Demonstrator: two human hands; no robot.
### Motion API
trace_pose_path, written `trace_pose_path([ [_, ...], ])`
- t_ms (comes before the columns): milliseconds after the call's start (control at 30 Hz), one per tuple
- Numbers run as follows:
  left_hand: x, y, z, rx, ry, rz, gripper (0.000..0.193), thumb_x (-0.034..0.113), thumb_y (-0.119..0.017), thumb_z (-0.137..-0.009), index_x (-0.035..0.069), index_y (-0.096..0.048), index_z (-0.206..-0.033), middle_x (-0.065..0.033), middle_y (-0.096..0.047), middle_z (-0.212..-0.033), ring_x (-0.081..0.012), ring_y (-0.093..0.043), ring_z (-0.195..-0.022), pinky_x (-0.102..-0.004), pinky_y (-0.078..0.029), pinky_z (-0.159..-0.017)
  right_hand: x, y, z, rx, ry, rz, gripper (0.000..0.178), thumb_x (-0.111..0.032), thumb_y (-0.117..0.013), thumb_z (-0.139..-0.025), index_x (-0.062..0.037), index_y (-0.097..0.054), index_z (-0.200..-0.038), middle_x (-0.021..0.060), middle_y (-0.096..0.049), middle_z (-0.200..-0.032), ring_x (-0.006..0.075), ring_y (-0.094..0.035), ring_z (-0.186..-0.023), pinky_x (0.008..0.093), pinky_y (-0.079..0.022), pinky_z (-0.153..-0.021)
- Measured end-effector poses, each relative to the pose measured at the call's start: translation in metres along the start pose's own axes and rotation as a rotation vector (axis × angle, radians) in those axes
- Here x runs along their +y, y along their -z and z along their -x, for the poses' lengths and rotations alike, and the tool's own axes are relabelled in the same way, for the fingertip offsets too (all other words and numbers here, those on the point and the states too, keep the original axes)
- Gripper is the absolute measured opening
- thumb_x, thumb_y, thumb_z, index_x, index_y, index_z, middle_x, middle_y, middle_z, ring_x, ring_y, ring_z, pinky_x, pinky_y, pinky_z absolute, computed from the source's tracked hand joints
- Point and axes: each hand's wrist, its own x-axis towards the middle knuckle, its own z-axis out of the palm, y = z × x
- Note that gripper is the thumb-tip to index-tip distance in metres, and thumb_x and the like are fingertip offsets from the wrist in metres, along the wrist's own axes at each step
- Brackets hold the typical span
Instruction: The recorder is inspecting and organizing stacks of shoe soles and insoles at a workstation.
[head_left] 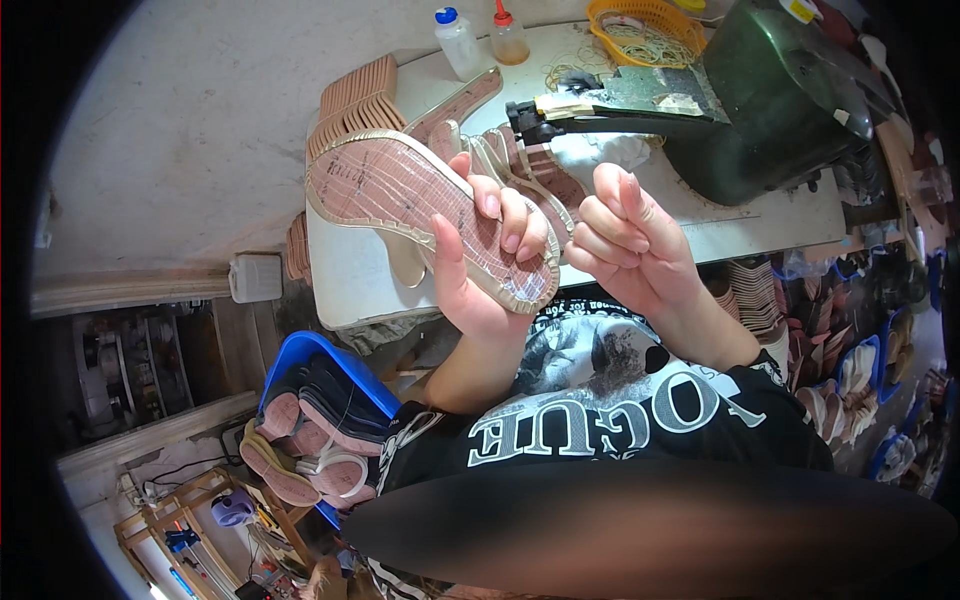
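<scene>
Left hand (480,250) grips flat ribbed pink insole (420,205); right hand (625,245) curled, bare.

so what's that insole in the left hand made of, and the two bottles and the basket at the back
Insole: looks like pinkish fibreboard, matte, with printed grid lines and a pale fabric-like binding round its edge. The left hand holds it.
Two bottles: translucent soft plastic, judging by the cloudy walls and nozzle caps.
Basket: orange moulded plastic, glossy open mesh.

Bright even overhead light, strong fisheye bending, dark vignetted rim, blurred lower edge.
</scene>
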Motion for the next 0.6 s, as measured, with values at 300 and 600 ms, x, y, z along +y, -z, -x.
trace_pose_path([
  [300,-0.001,0.002,-0.003,0.024,0.054,0.047,0.053,0.037,-0.047,-0.1,-0.001,-0.038,-0.136,-0.0054,-0.043,-0.093,-0.012,-0.04,-0.07,-0.0262,-0.036,-0.059,0.004,-0.005,0.0,0.204,0.075,0.221,0.017,-0.023,-0.055,-0.099,-0.0072,-0.05,-0.095,-0.0023,-0.044,-0.071,0.0083,-0.04,-0.064,0.0236,-0.036,-0.067],
  [600,0.0,0.008,-0.004,0.017,0.141,0.139,0.053,0.04,-0.049,-0.099,0.004,-0.036,-0.136,-0.006,-0.045,-0.093,-0.0146,-0.043,-0.072,-0.029,-0.04,-0.063,-0.007,0.033,0.004,0.431,0.133,0.873,0.009,-0.004,-0.062,-0.091,-0.0022,-0.06,-0.1,0.0061,-0.066,-0.093,0.0101,-0.063,-0.08,0.023,-0.051,-0.068],
])
